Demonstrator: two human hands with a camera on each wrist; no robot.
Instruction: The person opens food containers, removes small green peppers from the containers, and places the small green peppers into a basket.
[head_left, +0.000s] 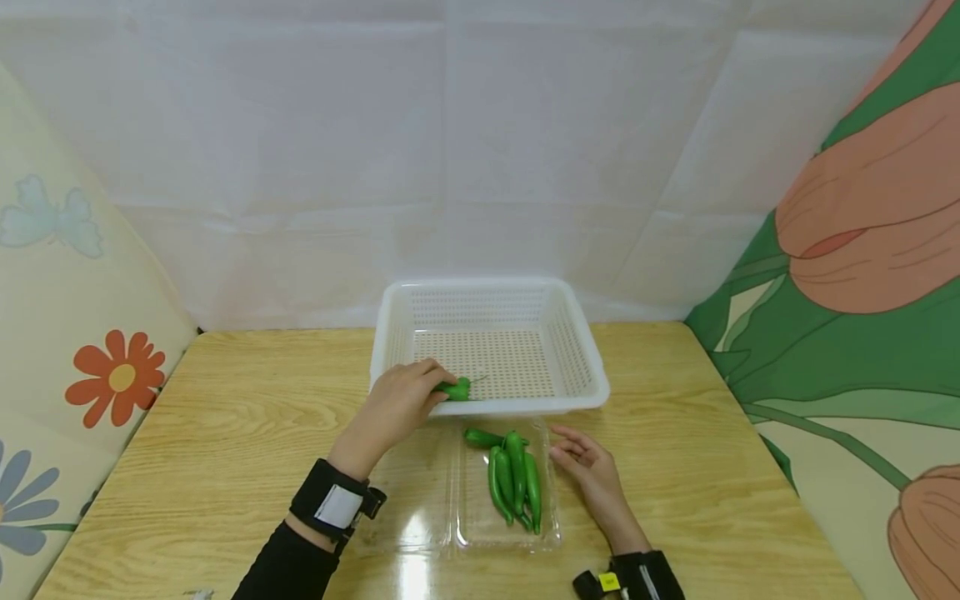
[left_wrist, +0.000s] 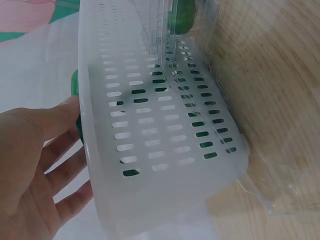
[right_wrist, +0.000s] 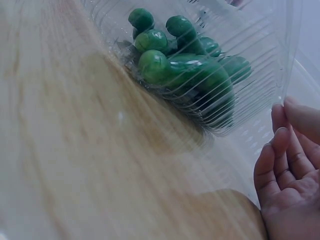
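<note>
My left hand (head_left: 401, 400) pinches a green chili pepper (head_left: 457, 388) just inside the near rim of a white slotted basket (head_left: 487, 407). In the left wrist view, the basket wall (left_wrist: 145, 195) hides most of that pepper, and green shows through several slots. In front of the basket lies an unfolded clear plastic clamshell box (head_left: 555, 533). Several green peppers (head_left: 517, 475) are in its right half; its left half (head_left: 412, 492) is bare. At the box's right side, my right hand (head_left: 592, 475) pinches the rim (right_wrist: 280, 85) between thumb and fingertip, its other fingers curled loosely.
A wooden table (head_left: 240, 417) bears the basket and box. Behind it hangs a white cloth (head_left: 300, 167). Flower-patterned panels stand on the left (head_left: 75, 292) and right (head_left: 862, 333). A small pale object (head_left: 199, 594) lies at the table's front left edge.
</note>
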